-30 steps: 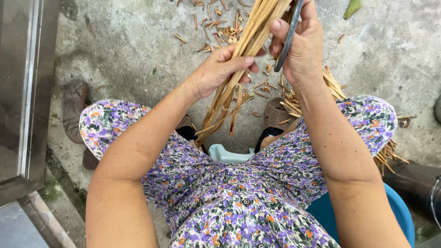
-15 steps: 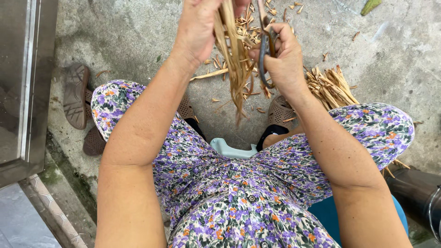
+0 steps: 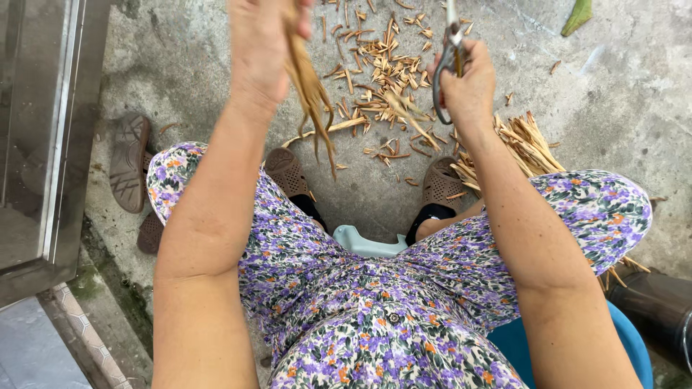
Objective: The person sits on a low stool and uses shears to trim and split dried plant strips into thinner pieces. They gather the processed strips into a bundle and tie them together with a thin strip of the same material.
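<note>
Between my knees, toward twelve o'clock, my left hand (image 3: pixel 261 50) is clenched around a bundle of dry fibre strips (image 3: pixel 310 94) whose frayed ends hang toward six o'clock. At two o'clock my right hand (image 3: pixel 467 85) is closed around the handles of the scissors (image 3: pixel 448 54) — blades pointing up, out of view. The bundle sits at nine o'clock from that grip, apart from it. I judge the loose ends could slip free, or the blades nick my left fingers — both hands work close. Cut scraps (image 3: pixel 386 79) litter the concrete floor (image 3: pixel 613 108).
</note>
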